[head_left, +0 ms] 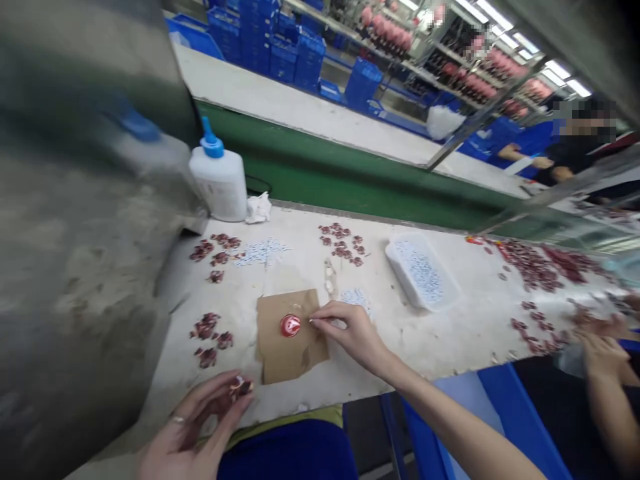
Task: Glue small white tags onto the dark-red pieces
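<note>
My left hand (pixel 200 420) pinches a small dark-red and white figure piece (pixel 240 388) near the table's front edge. Between the thumb and forefinger of my right hand (pixel 350 330) is a tiny white piece (pixel 312 321), too small to name. That fingertip pinch hovers over the right edge of a brown cardboard sheet (pixel 280 363). A red round cap (pixel 290 325) with white in it lies on the cardboard, left of my right fingertips. Small white-and-blue pieces (pixel 355 299) are heaped just behind my right hand.
Dark-red pieces (pixel 205 325) lie in clusters at left, with more (pixel 343 243) at the back. A white glue bottle (pixel 220 183) stands back left by a metal housing (pixel 85 267). A white tub (pixel 450 293) holds small pieces. Another person's hands (pixel 600 353) work at far right.
</note>
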A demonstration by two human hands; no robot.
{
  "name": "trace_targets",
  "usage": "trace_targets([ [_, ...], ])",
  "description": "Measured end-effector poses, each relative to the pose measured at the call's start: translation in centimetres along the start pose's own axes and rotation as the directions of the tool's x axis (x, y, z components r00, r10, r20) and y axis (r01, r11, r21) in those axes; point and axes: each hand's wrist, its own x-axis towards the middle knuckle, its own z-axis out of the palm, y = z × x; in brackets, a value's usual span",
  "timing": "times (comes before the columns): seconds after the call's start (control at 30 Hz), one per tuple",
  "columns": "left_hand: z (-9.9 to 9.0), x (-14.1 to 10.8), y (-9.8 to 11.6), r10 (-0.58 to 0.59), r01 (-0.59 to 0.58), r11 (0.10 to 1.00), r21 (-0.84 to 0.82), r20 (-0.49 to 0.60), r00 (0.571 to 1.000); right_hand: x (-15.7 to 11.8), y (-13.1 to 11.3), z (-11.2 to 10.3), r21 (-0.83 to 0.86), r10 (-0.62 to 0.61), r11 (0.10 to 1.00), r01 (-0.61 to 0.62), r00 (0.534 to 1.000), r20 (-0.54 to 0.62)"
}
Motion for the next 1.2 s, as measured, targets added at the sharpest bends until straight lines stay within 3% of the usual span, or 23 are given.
trace_targets([
  [0.13,-0.5,0.5,1.3,-0.014,0.015,0.998,-0.063,0.017,1.000,-0.2,0.0,0.9,0.137,0.081,0.987,-0.081,0.997,0.007],
  [0.27,-0.6,0.3,1.6,-0.044,0.045,0.998,-0.051,0.011,0.999,-0.1,0.0,1.4,0.143,0.101,0.985,-0.097,0.995,-0.016],
  [0.5,-0.3,0.8,1.9,-0.034,0.039,0.997,-0.070,0.066,0.997,-0.1,-0.4,1.5,0.017,-0.080,0.997,0.080,0.996,-0.048],
  [0.63,-0.1,1.1,2.1,-0.058,0.066,0.995,-0.069,0.122,0.991,-0.1,-0.6,1.5,0.002,-0.118,0.993,0.118,0.992,-0.038],
  [0.83,0.6,1.1,2.4,-0.041,0.045,0.999,-0.029,0.117,0.992,0.1,-0.8,1.2,-0.025,-0.163,0.986,0.162,0.986,-0.039],
  [1.0,1.3,0.5,3.1,0.039,-0.037,0.999,-0.022,0.080,0.996,-0.9,-2.7,1.0,0.109,-0.117,0.986,0.128,0.988,-0.104],
  [1.2,1.5,-0.5,3.8,0.300,-0.311,0.945,0.103,0.110,0.948,-3.1,-7.2,1.0,0.347,-0.137,0.925,0.154,0.988,-0.071],
])
